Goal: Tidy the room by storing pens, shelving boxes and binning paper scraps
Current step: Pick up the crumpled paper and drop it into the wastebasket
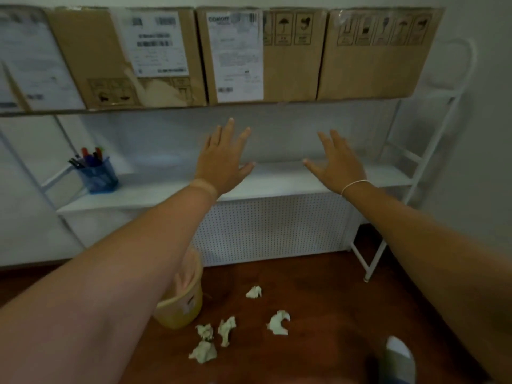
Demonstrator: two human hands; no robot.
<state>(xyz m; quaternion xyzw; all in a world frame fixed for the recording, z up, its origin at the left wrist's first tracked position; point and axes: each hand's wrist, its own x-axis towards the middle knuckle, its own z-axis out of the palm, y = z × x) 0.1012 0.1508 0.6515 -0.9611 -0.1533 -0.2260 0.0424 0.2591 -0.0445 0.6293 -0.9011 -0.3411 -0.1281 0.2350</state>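
- Two bare hands are raised in front of the shelving, palms forward and fingers spread: the left hand (221, 162) and the right hand (336, 162) both hold nothing, and hang in the air below the upper shelf (166, 108) and above the lower shelf (277, 181).
- Four cardboard boxes (368, 54) stand side by side along the upper shelf, filling it from left to right, so the shelving step looks done.
- At the left end of the lower shelf, a blue pen cup (98, 176) holds a bunch of pens (90, 157); I judge that step finished too.
- Five crumpled paper scraps (278, 322) lie on the wooden floor (318, 286) near the person, one a little farther off toward the shelving, the others in a loose cluster.
- Just left of the scraps stands a yellow bin (177, 306), partly hidden by the left forearm; what lies inside it I cannot tell.
- Binning the paper seems to be the step in hand. The next move calls for lowering a hand to the floor, pinching up a scrap and carrying it the short way left to drop it over the bin's rim.
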